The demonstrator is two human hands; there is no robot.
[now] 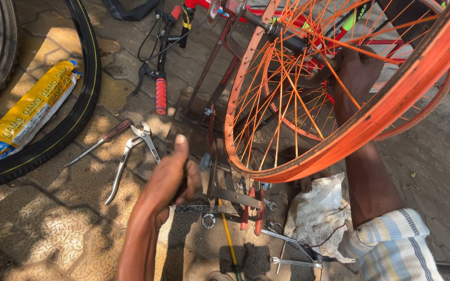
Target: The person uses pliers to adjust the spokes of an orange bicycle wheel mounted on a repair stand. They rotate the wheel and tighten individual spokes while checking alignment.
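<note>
An orange bicycle wheel point(391, 104) with orange spokes sits upright in a rusty metal stand point(220, 104). My right hand point(358, 70) reaches through the spokes near the hub point(287, 39) and grips something dark there; what it is I cannot make out. My left hand point(170, 179) is closed around a small dark tool beside the stand's lower bracket point(238, 196), thumb raised. The tool's tip is hidden by my fingers.
Pliers point(131, 153) and a wooden-handled screwdriver point(102, 141) lie on the paving at left. A black tyre point(53, 135) holds a yellow packet point(27, 112). Handlebars with red grips point(161, 96) lie beyond. A white cloth point(319, 213) and spanners point(292, 260) lie below the wheel.
</note>
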